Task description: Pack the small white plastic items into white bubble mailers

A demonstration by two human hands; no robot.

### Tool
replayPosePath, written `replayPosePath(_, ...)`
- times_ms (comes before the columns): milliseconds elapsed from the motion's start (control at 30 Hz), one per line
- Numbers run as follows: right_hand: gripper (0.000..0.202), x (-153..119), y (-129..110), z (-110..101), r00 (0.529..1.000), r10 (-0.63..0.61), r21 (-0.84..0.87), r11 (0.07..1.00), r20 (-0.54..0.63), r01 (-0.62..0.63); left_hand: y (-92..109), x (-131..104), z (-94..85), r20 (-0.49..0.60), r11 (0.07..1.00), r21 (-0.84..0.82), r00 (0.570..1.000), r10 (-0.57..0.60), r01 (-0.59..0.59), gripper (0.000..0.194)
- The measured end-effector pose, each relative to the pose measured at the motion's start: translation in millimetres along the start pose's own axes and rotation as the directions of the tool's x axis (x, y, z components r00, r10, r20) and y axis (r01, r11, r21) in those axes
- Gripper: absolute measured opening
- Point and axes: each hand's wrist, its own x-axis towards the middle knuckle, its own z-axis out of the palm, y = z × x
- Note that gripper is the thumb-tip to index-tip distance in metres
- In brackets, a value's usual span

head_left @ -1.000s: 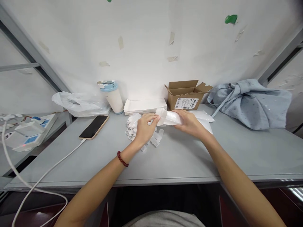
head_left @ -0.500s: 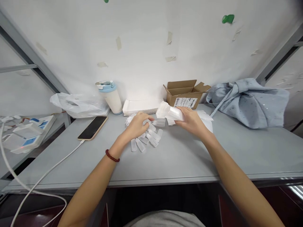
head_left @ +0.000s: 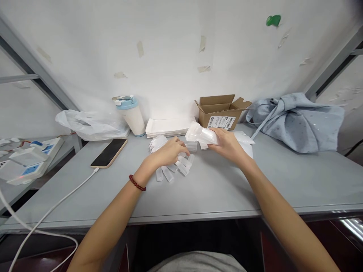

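Several small translucent plastic pieces point(head_left: 168, 174) lie in a loose pile on the grey table. My left hand point(head_left: 170, 152) is over this pile with its fingers curled down onto the pieces; whether it grips one is hidden. To the right, my right hand point(head_left: 227, 145) is wrapped round a bundle of clear plastic sleeves point(head_left: 208, 136), held just above the table. White sheets point(head_left: 244, 142) lie behind and beside my right hand. A stack of white envelopes point(head_left: 167, 127) rests behind the pile.
An open cardboard box point(head_left: 219, 113) is at the back, with a blue cloth bag point(head_left: 300, 122) to its right. On the left are a cup with a blue lid point(head_left: 132, 117), a white plastic bag point(head_left: 92, 125), a charging phone point(head_left: 109, 153) and power strips point(head_left: 36, 162).
My left hand has moved slightly right and down over the pile, its fingers now curled lower. My right hand keeps its hold on the bundle. The view has shifted slightly.
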Motion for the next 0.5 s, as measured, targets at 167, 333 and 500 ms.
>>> replayPosePath(167, 0.039, 0.1, 1.1, 0.2, 1.000, 0.000, 0.002, 1.000, -0.007, 0.000, -2.5, 1.2, 3.1, -0.005, 1.000, 0.006, 1.000, -0.005, 0.005, 0.058)
replayPosePath(333, 0.039, -0.1, 0.2, -0.7, 1.000, -0.007, 0.006, 1.000, -0.006, 0.007, -3.4, 2.2, 3.0, -0.006, 1.000, 0.000, 1.000, -0.027, 0.027, 0.053)
replayPosePath(500, 0.040, -0.1, -0.9, -1.5, 1.000, -0.003, 0.005, 1.000, 0.000, 0.003, -4.5, 2.2, 2.5, -0.028, 1.000, -0.004, 1.000, -0.014, 0.014, 0.044)
